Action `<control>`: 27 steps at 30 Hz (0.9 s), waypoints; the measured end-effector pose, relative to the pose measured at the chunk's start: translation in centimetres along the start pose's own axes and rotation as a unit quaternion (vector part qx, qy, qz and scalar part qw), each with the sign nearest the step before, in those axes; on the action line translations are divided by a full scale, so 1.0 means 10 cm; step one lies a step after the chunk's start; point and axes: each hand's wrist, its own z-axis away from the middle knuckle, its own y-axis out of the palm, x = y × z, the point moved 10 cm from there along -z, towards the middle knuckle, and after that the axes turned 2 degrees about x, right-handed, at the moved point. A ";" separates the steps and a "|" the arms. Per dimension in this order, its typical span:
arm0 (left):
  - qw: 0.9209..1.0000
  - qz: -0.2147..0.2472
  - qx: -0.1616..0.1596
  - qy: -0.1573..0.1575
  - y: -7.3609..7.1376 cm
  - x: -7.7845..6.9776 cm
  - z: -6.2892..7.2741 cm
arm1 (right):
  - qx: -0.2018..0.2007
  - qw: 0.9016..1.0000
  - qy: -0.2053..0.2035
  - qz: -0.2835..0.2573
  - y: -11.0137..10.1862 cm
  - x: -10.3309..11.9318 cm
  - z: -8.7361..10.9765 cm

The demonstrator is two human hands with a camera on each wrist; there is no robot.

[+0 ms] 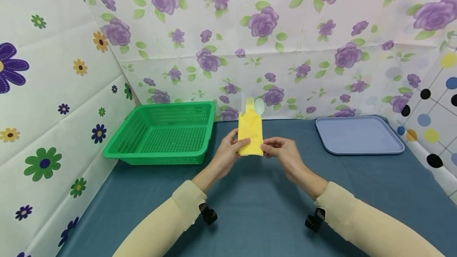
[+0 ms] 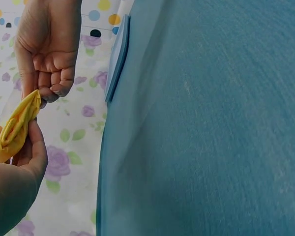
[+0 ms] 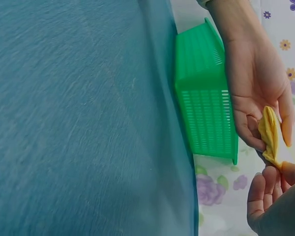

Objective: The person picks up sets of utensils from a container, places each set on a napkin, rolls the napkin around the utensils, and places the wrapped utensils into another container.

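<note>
A folded yellow napkin (image 1: 250,130) stands upright in front of me in the head view, raised over the table. From its top stick out a yellow fork (image 1: 249,104), a pale whitish spoon (image 1: 259,107) and, left of the fork, a faint see-through strip; their lower parts are hidden in the folds. My left hand (image 1: 228,148) grips the napkin's left side, thumb across the front and fingers behind. On the other side my right hand (image 1: 283,152) pinches its lower right corner between thumb and fingertips. Both wrist views show the napkin's bottom folds (image 2: 19,125) between the hands.
A green plastic basket (image 1: 157,158) sits at the back left of the blue-covered table (image 1: 257,217). At the back right lies a light blue tray (image 1: 360,134). Flower-patterned sheets (image 1: 228,23) line the back and left side; a dotted one hangs on the right.
</note>
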 end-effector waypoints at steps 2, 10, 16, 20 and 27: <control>1.000 0.008 0.009 -0.001 -0.01 -0.01 0.01 | 0.002 1.000 -0.002 -0.002 0.02 0.01 -0.01; 1.000 0.009 0.015 -0.014 -0.15 -0.04 0.04 | 0.018 1.000 -0.014 -0.016 0.18 0.03 -0.07; 1.000 -0.002 0.004 -0.023 -0.28 -0.10 0.09 | 0.028 0.999 -0.010 -0.029 0.31 0.06 -0.10; 1.000 -0.011 0.005 -0.023 -0.35 -0.17 0.11 | 0.032 0.998 -0.011 -0.043 0.39 0.10 -0.14; 0.999 -0.022 -0.004 -0.026 -0.53 -0.29 0.13 | 0.038 0.997 -0.015 -0.071 0.57 0.17 -0.22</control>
